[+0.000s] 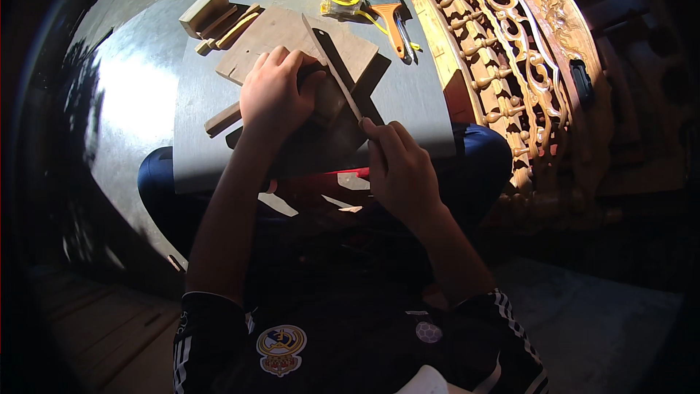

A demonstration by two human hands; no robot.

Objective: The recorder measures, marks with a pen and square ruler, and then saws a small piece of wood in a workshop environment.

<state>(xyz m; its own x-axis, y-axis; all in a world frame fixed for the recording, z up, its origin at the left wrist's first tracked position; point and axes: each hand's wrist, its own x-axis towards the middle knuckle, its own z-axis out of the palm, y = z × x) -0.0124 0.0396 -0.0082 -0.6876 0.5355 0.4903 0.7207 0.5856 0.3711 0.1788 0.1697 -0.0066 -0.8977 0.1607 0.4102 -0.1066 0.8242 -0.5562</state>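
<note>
My right hand is closed around the near end of a long, thin saw. Its narrow blade slants away to the far left, over a flat wooden board. Just left of the blade, my left hand presses down with curled fingers on a small piece of wood, mostly covered by the hand and shadow. A wooden strip sticks out to the left from under my left wrist. How the pieces under the hand meet is hidden.
A grey table bears everything. At its far left stand a wooden block and several wood strips. A yellow tape measure and a paintbrush lie far right. Carved wooden furniture stands along the right side.
</note>
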